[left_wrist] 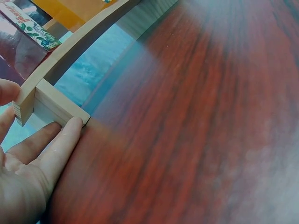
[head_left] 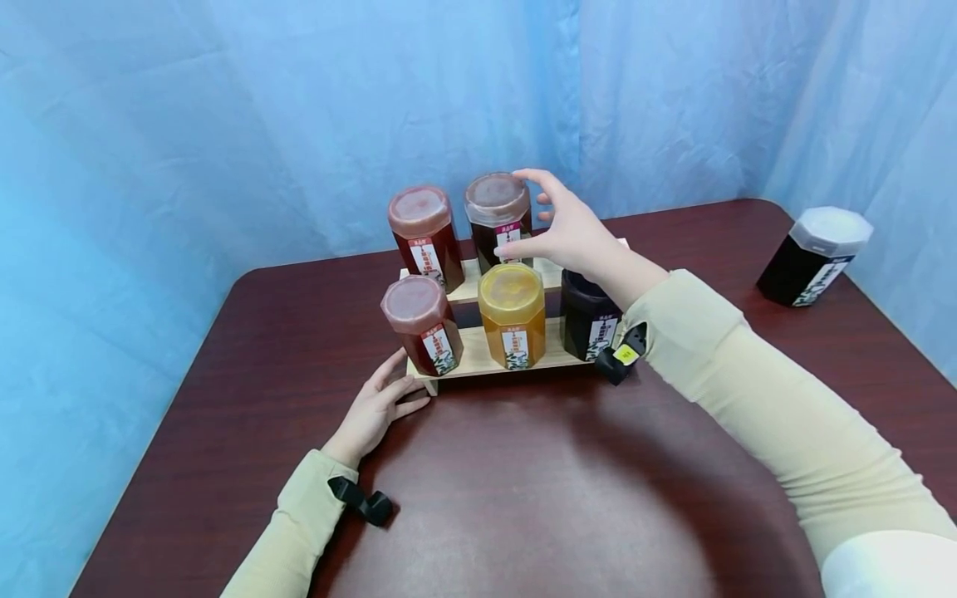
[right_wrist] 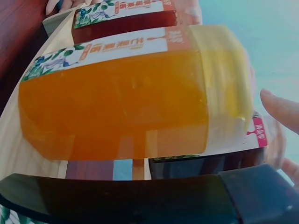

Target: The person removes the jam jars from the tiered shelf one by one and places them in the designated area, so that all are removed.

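My right hand (head_left: 571,228) reaches over the two-tier wooden rack (head_left: 486,363) to a dark jar (head_left: 482,241) at the back tier. Its thumb lies before the label and its fingers are spread by the lid, the hand loosely around the jar. In the right wrist view, a thumb or finger (right_wrist: 282,109) stands apart from that lid. My left hand (head_left: 380,411) touches the rack's front left end; in the left wrist view its straight fingers (left_wrist: 65,140) rest against the rack's leg (left_wrist: 60,102). A yellow jar (head_left: 514,311) stands at the front middle.
Red jars stand at the back left (head_left: 429,241) and front left (head_left: 424,324) of the rack, and a black jar (head_left: 586,316) at front right under my forearm. Another black jar (head_left: 811,262) with a whitish lid stands on the dark wood table (head_left: 478,482) at right. Blue curtains (head_left: 374,100) hang behind.
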### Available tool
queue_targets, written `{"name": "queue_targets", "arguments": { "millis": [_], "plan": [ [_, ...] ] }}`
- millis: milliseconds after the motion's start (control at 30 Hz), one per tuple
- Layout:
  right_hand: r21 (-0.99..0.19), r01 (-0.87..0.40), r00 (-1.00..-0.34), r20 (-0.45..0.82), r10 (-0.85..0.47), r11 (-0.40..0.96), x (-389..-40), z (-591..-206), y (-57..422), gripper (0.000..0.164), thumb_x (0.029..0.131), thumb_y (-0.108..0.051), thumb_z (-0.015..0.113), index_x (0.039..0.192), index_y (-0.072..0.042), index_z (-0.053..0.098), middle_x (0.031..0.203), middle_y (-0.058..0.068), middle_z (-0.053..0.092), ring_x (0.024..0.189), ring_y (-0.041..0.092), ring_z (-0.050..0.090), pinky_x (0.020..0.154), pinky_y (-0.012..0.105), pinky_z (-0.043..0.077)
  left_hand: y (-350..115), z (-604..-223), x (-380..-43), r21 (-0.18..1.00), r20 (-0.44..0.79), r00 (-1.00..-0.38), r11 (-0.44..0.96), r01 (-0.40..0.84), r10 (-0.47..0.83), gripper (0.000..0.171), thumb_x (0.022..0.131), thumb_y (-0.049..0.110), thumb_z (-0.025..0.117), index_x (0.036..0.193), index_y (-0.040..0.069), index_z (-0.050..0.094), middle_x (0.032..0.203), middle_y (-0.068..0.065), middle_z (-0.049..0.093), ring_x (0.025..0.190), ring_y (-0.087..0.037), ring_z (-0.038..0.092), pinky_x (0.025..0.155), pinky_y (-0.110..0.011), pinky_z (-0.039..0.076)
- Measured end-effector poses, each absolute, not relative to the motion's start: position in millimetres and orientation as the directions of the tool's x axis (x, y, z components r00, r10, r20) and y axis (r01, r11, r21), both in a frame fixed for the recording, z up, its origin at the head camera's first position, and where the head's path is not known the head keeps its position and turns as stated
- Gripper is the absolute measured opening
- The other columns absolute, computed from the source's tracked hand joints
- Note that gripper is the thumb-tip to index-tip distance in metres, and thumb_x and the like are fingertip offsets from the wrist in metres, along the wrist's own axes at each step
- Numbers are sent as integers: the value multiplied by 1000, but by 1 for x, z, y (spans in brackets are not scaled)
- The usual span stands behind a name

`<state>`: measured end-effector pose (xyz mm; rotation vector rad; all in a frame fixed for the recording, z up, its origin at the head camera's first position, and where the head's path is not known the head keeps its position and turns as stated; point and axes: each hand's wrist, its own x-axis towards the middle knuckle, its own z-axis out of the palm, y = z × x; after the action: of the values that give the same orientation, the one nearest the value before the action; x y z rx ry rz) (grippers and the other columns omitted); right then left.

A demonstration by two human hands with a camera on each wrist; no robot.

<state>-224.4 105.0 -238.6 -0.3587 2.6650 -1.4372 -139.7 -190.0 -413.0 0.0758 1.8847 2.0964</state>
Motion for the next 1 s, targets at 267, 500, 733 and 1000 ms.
{"name": "queue_targets", "arguments": {
  "millis": [267, 500, 733, 1000],
  "plan": [
    [-839, -172, -963, 34, -266, 516, -232, -241, 99, 87, 76, -29, 79, 145, -31, 27, 149, 9, 31, 135, 30, 34, 105, 54, 37, -192, -414, -140, 976, -173, -948, -79, -201, 267, 60, 99, 8, 39, 152, 8, 12, 141, -27, 33, 108, -14, 57, 98, -45, 48],
    [-805, -279, -950, 151, -273, 524, -237, -247, 93, 86, 75, -19, 80, 144, -19, 28, 143, 8, 38, 130, 28, 37, 103, 48, 40, -191, -414, -140, 975, -183, -946, -75, -210, 266, 60, 99, 9, 39, 152, 8, 12, 143, -27, 31, 110, -15, 56, 99, -44, 48],
    [-770, -295, -951, 178, -252, 566, -234, -249, 89, 85, 76, -20, 79, 143, -19, 26, 142, 9, 41, 129, 28, 43, 103, 45, 42, -190, -412, -141, 975, -178, -949, -81, -206, 260, 59, 99, 8, 39, 152, 8, 13, 142, -27, 32, 107, -13, 57, 98, -44, 48],
    [-763, -303, -949, 186, -255, 571, -234, -249, 87, 85, 77, -20, 79, 143, -19, 26, 140, 10, 44, 124, 28, 47, 97, 45, 46, -191, -411, -141, 975, -177, -951, -89, -205, 254, 58, 99, 8, 39, 152, 9, 14, 143, -26, 32, 106, -12, 58, 96, -42, 50]
  ]
}}
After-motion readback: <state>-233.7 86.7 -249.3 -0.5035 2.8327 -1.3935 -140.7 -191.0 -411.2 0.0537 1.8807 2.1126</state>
